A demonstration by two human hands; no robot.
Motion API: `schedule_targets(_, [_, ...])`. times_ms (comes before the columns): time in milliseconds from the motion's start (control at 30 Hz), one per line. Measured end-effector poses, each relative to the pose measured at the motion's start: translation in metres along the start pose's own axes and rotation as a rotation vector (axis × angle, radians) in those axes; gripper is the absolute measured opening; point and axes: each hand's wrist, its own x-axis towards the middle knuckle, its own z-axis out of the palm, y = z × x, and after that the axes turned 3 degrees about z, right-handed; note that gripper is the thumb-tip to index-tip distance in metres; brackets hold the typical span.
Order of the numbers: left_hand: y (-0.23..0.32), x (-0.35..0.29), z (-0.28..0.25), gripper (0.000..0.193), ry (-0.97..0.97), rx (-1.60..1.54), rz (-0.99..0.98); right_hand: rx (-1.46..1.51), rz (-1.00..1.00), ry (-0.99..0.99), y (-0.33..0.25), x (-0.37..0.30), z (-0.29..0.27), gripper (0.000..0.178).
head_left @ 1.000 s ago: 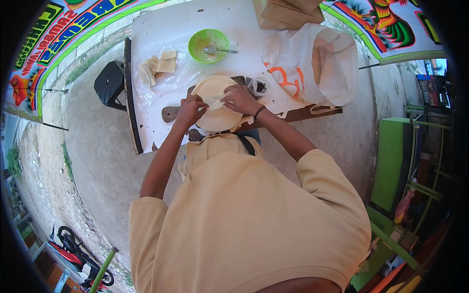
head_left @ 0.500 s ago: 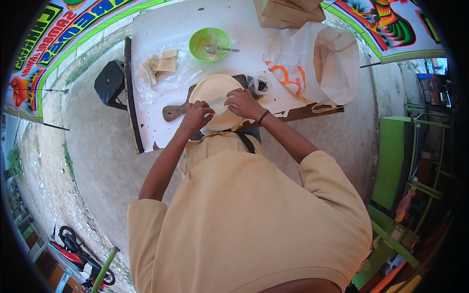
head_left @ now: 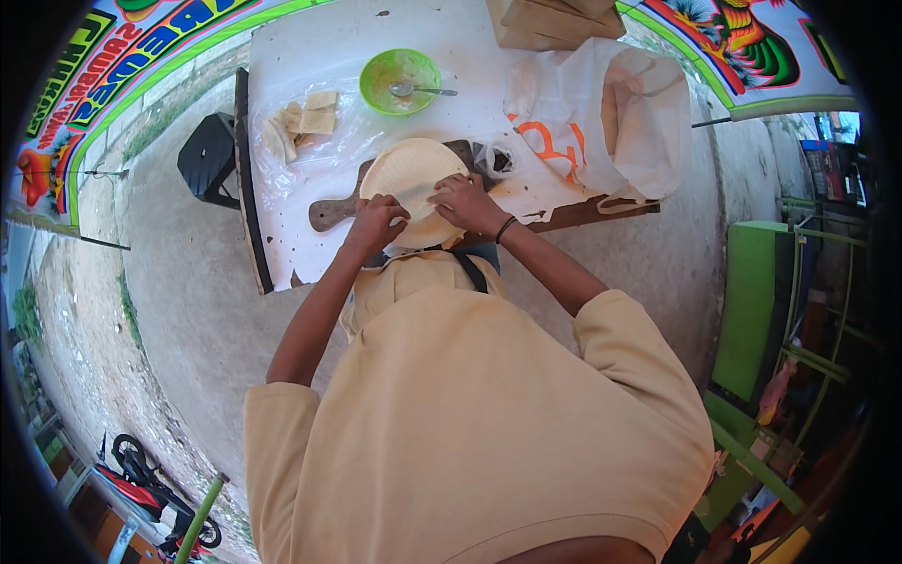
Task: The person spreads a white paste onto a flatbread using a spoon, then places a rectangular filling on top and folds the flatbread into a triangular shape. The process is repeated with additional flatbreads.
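Note:
A round stack of thin, pale dough wrappers lies on a dark wooden cutting board at the table's near edge. My left hand is at the lower left of the stack, its fingers pinched on the near part of a wrapper. On the right side, my right hand has its fingers bent and pressed together on the same wrapper. Between the hands runs a greyish fold or shaded strip across the dough. My fingers hide part of the wrapper's edge.
Folded square wrappers rest on clear plastic at the left. Behind the board stands a green bowl with a spoon. To the right are a white bag and a cardboard box. A black stool stands left of the table.
The view has shifted slightly, so the table things appear a little further left and up. Both hands keep nearly the same hold on the wrapper.

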Motion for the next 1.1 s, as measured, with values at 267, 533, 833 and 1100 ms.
schedule_targets(267, [0.009, -0.007, 0.000, 0.012, -0.022, -0.024, -0.018, 0.044, 0.012, -0.002, -0.004, -0.009, -0.005, 0.017])
schedule_targets(533, [0.016, -0.011, 0.005, 0.012, -0.056, -0.051, -0.023, 0.053, 0.022, -0.007, -0.008, -0.018, -0.003, 0.016])
schedule_targets(833, [0.021, -0.012, 0.009, 0.012, -0.050, -0.028, -0.027, 0.071, 0.035, 0.009, -0.008, -0.022, 0.000, 0.015])
schedule_targets(1100, [0.024, -0.014, 0.016, 0.011, -0.005, -0.062, -0.005, 0.077, 0.021, 0.038, -0.007, -0.024, -0.001, 0.015])
